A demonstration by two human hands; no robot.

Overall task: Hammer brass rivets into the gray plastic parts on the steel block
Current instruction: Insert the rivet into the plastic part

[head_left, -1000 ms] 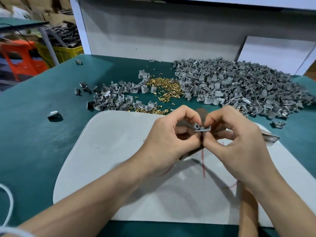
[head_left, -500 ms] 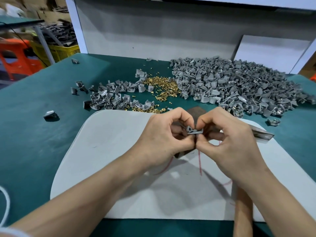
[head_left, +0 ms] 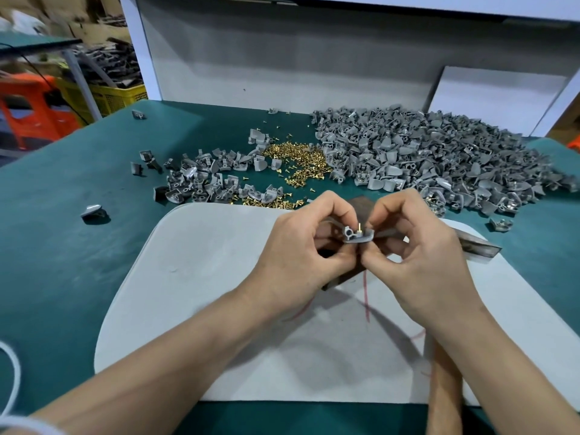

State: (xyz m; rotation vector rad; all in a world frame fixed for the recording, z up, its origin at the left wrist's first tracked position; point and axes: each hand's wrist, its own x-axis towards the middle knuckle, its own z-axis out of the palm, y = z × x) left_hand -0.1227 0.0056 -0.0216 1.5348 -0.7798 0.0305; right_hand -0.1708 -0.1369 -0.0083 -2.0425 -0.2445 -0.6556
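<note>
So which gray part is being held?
The gray part pinched between the left hand and right hand, a brass rivet standing in it; the rest lie in piles on the table.

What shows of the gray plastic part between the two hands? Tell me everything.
The gray plastic part is small, matte light gray, with a round tubular boss at its left end and a flatter curved body running right. A thin brass rivet stands upright in it. It lies roughly level over the dark steel block, pinched between fingertips of the left hand and the right hand. Its underside is hidden.
</note>
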